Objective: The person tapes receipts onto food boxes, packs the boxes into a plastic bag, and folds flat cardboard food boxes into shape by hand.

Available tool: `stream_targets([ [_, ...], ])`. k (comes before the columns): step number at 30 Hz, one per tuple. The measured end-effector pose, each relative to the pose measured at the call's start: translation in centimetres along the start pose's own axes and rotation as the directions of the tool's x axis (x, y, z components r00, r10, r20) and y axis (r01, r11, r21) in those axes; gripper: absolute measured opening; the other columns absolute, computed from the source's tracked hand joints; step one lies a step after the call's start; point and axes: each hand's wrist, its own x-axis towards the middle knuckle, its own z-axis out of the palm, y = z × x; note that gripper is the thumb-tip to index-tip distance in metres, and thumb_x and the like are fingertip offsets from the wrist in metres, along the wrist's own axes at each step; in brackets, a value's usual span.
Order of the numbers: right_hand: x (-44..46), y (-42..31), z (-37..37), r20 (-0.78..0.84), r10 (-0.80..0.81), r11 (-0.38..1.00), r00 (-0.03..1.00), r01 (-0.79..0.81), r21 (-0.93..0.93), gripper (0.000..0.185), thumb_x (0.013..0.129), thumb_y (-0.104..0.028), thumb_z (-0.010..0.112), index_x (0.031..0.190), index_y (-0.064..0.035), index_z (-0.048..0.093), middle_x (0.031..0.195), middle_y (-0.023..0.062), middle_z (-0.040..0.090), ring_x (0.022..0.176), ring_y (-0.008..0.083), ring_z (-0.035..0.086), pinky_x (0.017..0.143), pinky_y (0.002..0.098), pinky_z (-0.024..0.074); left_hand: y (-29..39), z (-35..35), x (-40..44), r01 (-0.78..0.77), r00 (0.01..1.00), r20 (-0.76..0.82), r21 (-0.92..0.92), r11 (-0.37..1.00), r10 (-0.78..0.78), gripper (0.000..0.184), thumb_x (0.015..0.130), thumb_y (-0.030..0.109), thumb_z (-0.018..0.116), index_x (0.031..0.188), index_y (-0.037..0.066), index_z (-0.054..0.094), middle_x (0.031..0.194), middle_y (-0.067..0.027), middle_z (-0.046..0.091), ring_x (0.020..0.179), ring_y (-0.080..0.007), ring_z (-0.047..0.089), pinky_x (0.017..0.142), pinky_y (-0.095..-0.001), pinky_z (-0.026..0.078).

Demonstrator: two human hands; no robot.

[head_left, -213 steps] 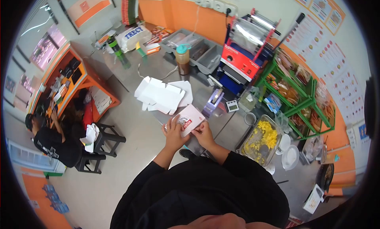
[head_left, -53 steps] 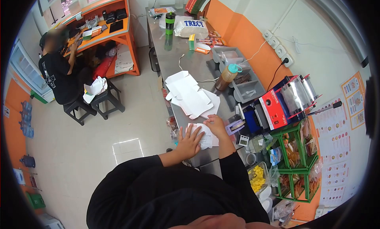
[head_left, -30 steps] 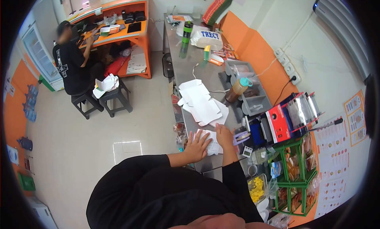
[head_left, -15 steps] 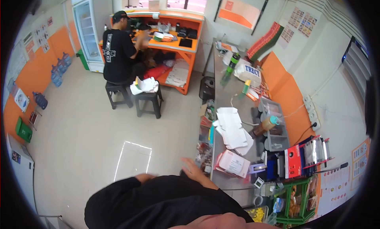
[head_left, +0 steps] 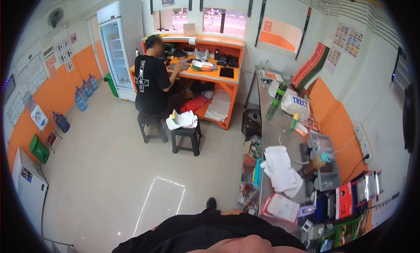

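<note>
Only a small strip of my right hand [head_left: 232,212] shows past the front of my black top; its fingers are hidden. At the top's left edge there is a sliver of skin of my left hand [head_left: 153,228], too little to read. Neither hand touches the pink-and-white box [head_left: 282,207], which lies on the near part of the steel table [head_left: 273,132]. Unfolded white cartons [head_left: 278,167] are stacked just beyond it. A purple tape dispenser [head_left: 306,210] sits to the box's right.
A person in black [head_left: 151,84] sits at the orange counter [head_left: 227,80]. Beside them a black stool [head_left: 186,132] holds white cartons. A sauce bottle [head_left: 317,163], grey tray [head_left: 328,178] and red sealing machine [head_left: 344,200] stand at the right. One shoe [head_left: 211,203] shows on the floor.
My hands have come off the box and drawn back to my body. The view has swung left, showing more floor and the fridge. The box stays on the table.
</note>
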Motion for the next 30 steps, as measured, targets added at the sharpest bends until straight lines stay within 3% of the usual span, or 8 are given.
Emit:
stream_targets([
  [10,3.1,-6.4,-17.5,0.246,0.139,0.988,0.959,-0.152,0.034,0.061,0.095,-0.046,0.053,0.138,-0.0036,0.044,0.139,0.0171,0.047,0.116,0.0315,0.056,0.092,0.0408,0.0493,8.0,-11.6,7.2,0.021,0.993,-0.11,-0.08,0.997,-0.03,0.053,0.094,0.048,0.05,0.132,0.013,0.052,0.133,-0.0171,0.05,0.125,-0.033,0.042,0.105,-0.0449,0.033],
  [13,6.1,-10.1,-22.9,-0.026,0.193,0.975,0.981,-0.189,0.12,0.06,0.094,-0.046,0.053,0.136,-0.004,0.046,0.135,0.016,0.051,0.111,0.0326,0.059,0.088,0.043,0.0514,10.7,-15.0,8.9,-0.02,0.984,-0.181,-0.109,0.994,0.0,0.051,0.094,0.048,0.05,0.131,0.012,0.053,0.131,-0.0175,0.051,0.123,-0.0326,0.045,0.104,-0.0442,0.035],
  [14,7.2,-11.0,-24.2,-0.008,0.199,0.974,0.98,-0.197,0.109,0.06,0.094,-0.046,0.053,0.136,-0.004,0.046,0.135,0.016,0.051,0.111,0.0326,0.059,0.088,0.043,0.0514,11.5,-15.9,9.7,-0.035,0.978,-0.21,-0.117,0.993,0.01,0.051,0.094,0.047,0.05,0.13,0.011,0.053,0.13,-0.0176,0.052,0.123,-0.0325,0.045,0.104,-0.044,0.035],
  [16,9.9,-12.7,-27.7,-0.314,-0.055,0.94,0.948,0.156,0.304,0.044,0.097,-0.035,0.053,0.13,-0.0062,0.05,0.115,0.0114,0.059,0.094,0.0259,0.063,0.079,0.043,0.0529,13.6,-17.9,10.7,-0.066,0.968,-0.248,-0.163,0.984,0.024,0.05,0.094,0.047,0.05,0.129,0.011,0.054,0.129,-0.0179,0.053,0.121,-0.0322,0.047,0.103,-0.0436,0.036],
  [20,13.7,-15.6,-32.1,-0.382,-0.09,0.923,0.92,0.221,0.315,0.043,0.097,-0.035,0.052,0.13,-0.0068,0.05,0.116,0.0111,0.059,0.099,0.0266,0.063,0.081,0.0422,0.0536,17.0,-20.9,13.3,-0.082,0.961,-0.275,-0.231,0.969,0.016,0.049,0.095,0.046,0.05,0.127,0.01,0.056,0.126,-0.0183,0.055,0.118,-0.0317,0.05,0.102,-0.0427,0.038],
  [25,16.4,-20.1,-36.4,-0.091,-0.107,0.939,0.99,0.13,0.318,0.037,0.098,-0.032,0.052,0.124,-0.0062,0.053,0.116,0.0121,0.059,0.098,0.0259,0.064,0.076,0.0367,0.0542,18.1,-25.4,19.6,-0.012,0.973,-0.227,-0.242,0.97,-0.044,0.047,0.095,0.044,0.05,0.125,0.008,0.058,0.122,-0.019,0.058,0.115,-0.031,0.054,0.1,-0.0416,0.04],
  [28,17.9,-22.6,-42.3,-0.184,-0.147,0.962,0.972,0.184,0.203,0.034,0.097,-0.031,0.051,0.121,-0.008,0.055,0.109,0.0079,0.061,0.092,0.0226,0.064,0.074,0.0376,0.0545,19.0,-30.3,24.0,0.024,0.983,-0.178,-0.167,0.986,-0.054,0.046,0.095,0.043,0.051,0.123,0.007,0.06,0.12,-0.0193,0.06,0.113,-0.0306,0.056,0.099,-0.0409,0.042],
  [30,17.8,-24.0,-47.4,-0.394,-0.237,0.923,0.888,0.332,0.193,0.024,0.096,-0.027,0.055,0.113,-0.0104,0.055,0.101,0.0025,0.057,0.082,0.0165,0.059,0.066,0.0312,0.0507,19.9,-34.2,26.9,0.022,0.987,-0.159,-0.081,0.996,-0.034,0.046,0.095,0.043,0.051,0.122,0.007,0.06,0.119,-0.0196,0.061,0.111,-0.0303,0.057,0.098,-0.0405,0.043],
])
